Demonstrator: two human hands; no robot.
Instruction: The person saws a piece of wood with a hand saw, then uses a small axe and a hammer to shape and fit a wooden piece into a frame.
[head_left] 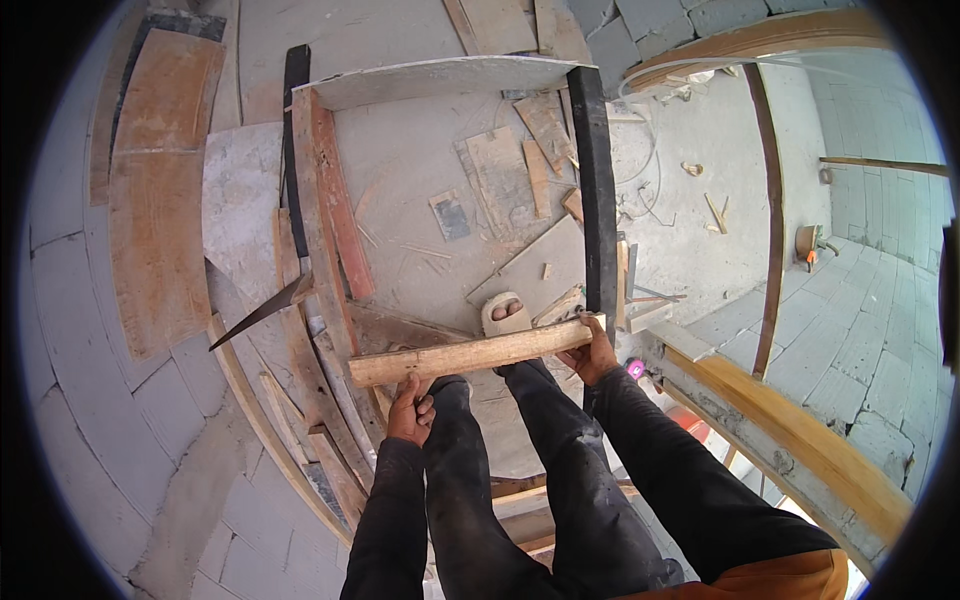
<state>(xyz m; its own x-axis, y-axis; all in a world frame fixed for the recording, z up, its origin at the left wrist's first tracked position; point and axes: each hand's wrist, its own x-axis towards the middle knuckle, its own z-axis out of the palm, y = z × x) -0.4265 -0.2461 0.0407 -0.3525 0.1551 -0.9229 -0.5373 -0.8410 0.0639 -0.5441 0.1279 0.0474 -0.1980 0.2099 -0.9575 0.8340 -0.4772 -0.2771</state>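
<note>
A short wooden plank (475, 353) lies crosswise in front of my legs, its right end slightly higher in the picture. My right hand (592, 358) is closed round the plank near its right end. Below the left part of the plank, my left hand (408, 410) has its fingers curled and its thumb or a finger up against the edge. The plank's left end reaches over an upright-running timber (335, 240). To the left, a handsaw (262, 308) rests with its dark blade pointing down-left, by the stacked boards.
A black beam (597, 190) runs along the right, another black beam (297, 150) at the left. A thin pale panel (450, 82) spans the far side. Wood scraps (495, 175) litter the floor below. Block walls (75, 300) stand at the sides; a yellow timber (800, 440) edges the right.
</note>
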